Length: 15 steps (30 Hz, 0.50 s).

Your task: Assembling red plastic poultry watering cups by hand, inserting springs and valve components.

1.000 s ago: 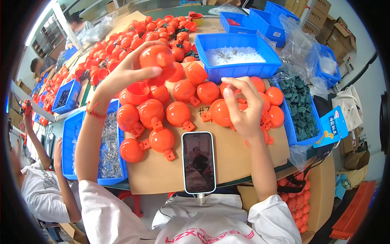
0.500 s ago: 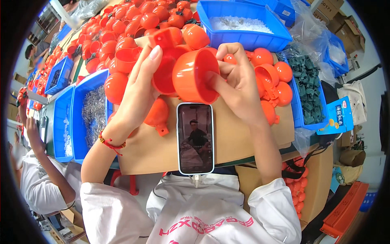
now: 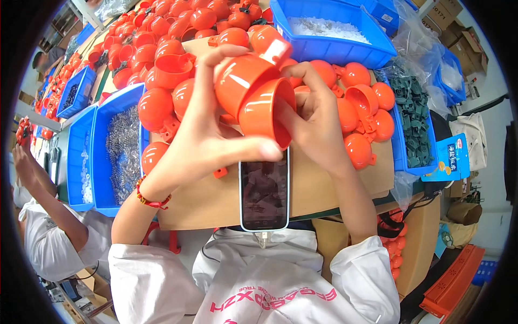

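Two glossy orange-red plastic cups are held above the cardboard, pressed one against the other. My left hand (image 3: 202,132) is closed round the rear cup (image 3: 241,81), its thumb reaching under the front cup's rim. A square tab (image 3: 277,51) sticks up from the rear one. The front cup (image 3: 258,112) has its opening turned to the right. Into that opening go the thumb and fingertips of my right hand (image 3: 318,127), gripping its wall; the fingertips inside are partly hidden. Below the cups lies a phone (image 3: 264,197) with a cable plugged in.
Loose orange-red cups (image 3: 167,32) are heaped at the far left, with others (image 3: 359,116) right of my hands. Blue bins hold springs (image 3: 123,146), white small parts (image 3: 324,29) and dark green pieces (image 3: 410,119). At left, a co-worker's arm (image 3: 59,216) is raised.
The two cups have come together and tilted, the tab now pointing up to the right. My left thumb has swung down under the front cup. The co-worker's hands have shifted left.
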Each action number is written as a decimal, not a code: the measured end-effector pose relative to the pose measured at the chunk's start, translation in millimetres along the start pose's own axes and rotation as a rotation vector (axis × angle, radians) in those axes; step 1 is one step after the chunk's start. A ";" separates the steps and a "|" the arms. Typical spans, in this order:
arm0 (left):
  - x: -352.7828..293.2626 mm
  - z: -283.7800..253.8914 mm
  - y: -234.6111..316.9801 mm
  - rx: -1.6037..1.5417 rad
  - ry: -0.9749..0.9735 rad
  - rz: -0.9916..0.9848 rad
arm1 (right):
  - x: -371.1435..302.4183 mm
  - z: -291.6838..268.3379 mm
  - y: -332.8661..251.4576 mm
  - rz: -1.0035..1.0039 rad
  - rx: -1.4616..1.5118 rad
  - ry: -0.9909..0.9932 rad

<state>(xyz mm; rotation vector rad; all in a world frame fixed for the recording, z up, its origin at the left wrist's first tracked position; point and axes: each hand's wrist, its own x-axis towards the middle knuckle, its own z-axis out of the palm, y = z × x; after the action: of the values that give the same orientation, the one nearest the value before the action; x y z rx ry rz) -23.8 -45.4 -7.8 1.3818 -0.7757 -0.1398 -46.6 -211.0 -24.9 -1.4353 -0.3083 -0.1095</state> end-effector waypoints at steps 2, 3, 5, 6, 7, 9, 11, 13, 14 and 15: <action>0.7 -1.6 3.9 0.171 -0.015 -0.084 | 1.8 0.0 3.3 -0.048 0.007 0.019; 1.6 -2.6 3.8 0.255 -0.025 -0.125 | 2.9 -0.6 4.9 -0.072 0.008 0.030; 3.6 -4.9 -0.2 0.560 -0.043 0.092 | 3.8 -0.4 5.8 -0.038 0.027 0.018; 5.0 -5.0 0.4 0.709 -0.044 0.216 | 4.0 1.2 6.0 -0.022 0.039 0.019; 5.6 -4.3 0.4 0.856 -0.045 0.342 | 3.9 2.1 5.9 -0.005 0.052 0.020; 0.8 -0.8 -7.1 0.906 0.057 0.445 | 3.6 3.9 3.7 0.020 0.008 -0.008; -0.7 -1.6 -11.8 0.957 0.119 0.533 | 2.2 4.8 2.3 0.031 -0.006 -0.026; 1.2 -2.0 -14.5 1.030 0.122 0.616 | -0.2 5.4 1.6 0.025 0.010 -0.034; 1.3 -1.5 -13.1 1.079 0.115 0.618 | -0.8 5.6 1.6 0.030 0.028 -0.009; 1.8 -1.3 -11.4 1.128 0.107 0.621 | -1.2 6.1 1.6 0.034 0.046 0.017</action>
<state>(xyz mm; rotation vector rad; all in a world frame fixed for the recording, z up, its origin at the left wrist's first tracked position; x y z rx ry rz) -17.8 -47.7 -17.4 2.0649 -1.2287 0.9877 -48.2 -204.9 -26.2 -1.3929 -0.2703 -0.0866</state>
